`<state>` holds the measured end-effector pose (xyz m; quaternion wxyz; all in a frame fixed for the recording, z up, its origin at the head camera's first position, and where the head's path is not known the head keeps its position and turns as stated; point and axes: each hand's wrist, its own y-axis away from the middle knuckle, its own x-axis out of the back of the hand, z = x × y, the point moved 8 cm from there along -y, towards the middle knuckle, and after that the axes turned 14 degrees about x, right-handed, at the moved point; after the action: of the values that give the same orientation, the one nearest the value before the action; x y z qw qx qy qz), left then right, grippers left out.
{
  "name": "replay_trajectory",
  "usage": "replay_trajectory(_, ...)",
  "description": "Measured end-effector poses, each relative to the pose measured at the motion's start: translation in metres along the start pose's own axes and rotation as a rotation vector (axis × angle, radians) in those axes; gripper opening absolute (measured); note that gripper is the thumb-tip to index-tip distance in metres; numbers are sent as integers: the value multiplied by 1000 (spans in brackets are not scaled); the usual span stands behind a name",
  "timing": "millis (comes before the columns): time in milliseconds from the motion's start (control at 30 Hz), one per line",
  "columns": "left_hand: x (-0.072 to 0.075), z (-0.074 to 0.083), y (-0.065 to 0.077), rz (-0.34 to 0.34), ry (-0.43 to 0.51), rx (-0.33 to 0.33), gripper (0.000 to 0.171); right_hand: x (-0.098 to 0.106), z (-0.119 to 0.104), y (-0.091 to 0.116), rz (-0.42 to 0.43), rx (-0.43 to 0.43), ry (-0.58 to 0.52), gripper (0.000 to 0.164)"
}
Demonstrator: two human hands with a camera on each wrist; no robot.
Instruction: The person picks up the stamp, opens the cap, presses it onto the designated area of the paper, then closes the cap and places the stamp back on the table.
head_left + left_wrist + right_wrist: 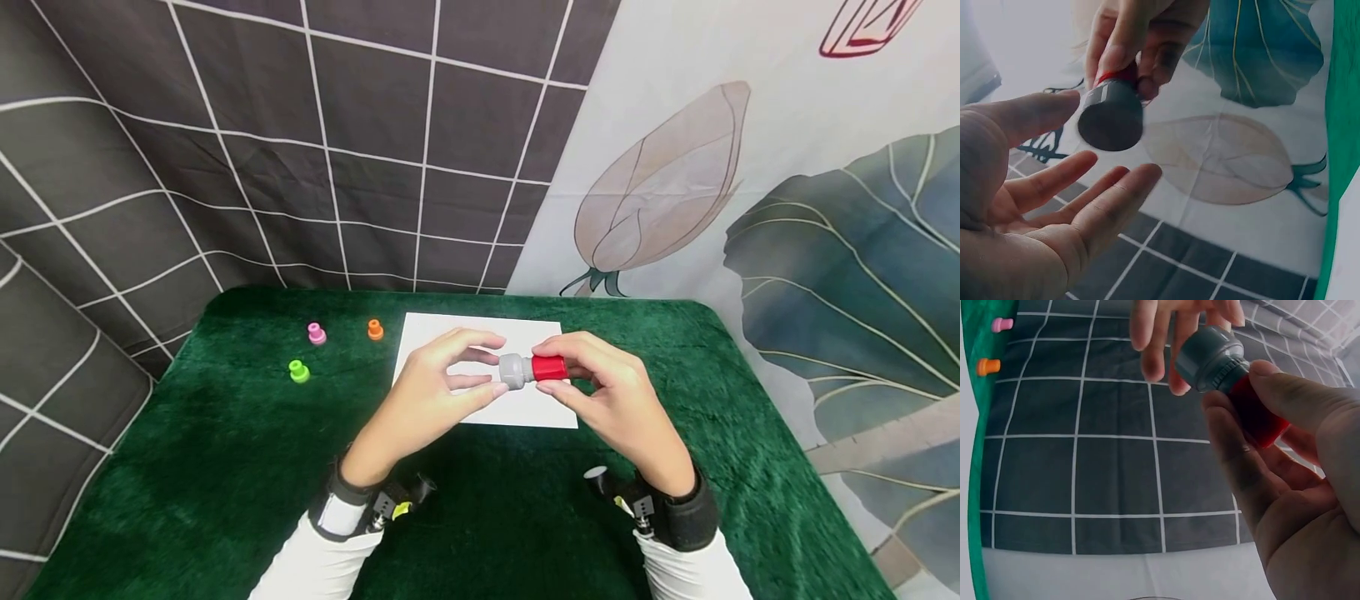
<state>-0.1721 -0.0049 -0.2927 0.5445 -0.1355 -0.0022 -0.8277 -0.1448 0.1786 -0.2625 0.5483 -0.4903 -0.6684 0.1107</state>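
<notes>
Above a white sheet of paper [450, 327], my right hand [611, 387] pinches the red part of a small red-and-grey cylinder [550, 367] between thumb and fingers. The cylinder lies sideways in the head view, its wider grey end [1210, 356] pointing to the left hand. A narrower ribbed neck joins the two colours. My left hand [438, 383] is spread around the grey end, thumb and fingers apart. In the left wrist view a gap shows between the left fingers [1116, 200] and that grey end; whether the thumb touches it is hard to tell.
Left of the paper, on the green cloth [202, 467], stand small peg-shaped pieces: pink [317, 333], orange [375, 329] and lime green [298, 371]. A dark gridded curtain [375, 183] and a flower-printed cloth [660, 183] hang behind the table.
</notes>
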Motion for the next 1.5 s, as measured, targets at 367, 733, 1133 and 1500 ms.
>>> replay_trajectory(367,-7,-9,-4,4,150,-14,39,-4,2,0,45,4,-14,40)
replay_trajectory(733,-1,-6,-4,33,187,-55,34,-2,-1,-1,84,51,-25,42)
replay_trajectory(1133,1,-3,-1,40,207,-34,35,0,-3,-1,123,72,-68,43)
replay_trajectory(1500,-6,-4,0,-7,267,-50,38,-1,0,1,143,70,-100,41)
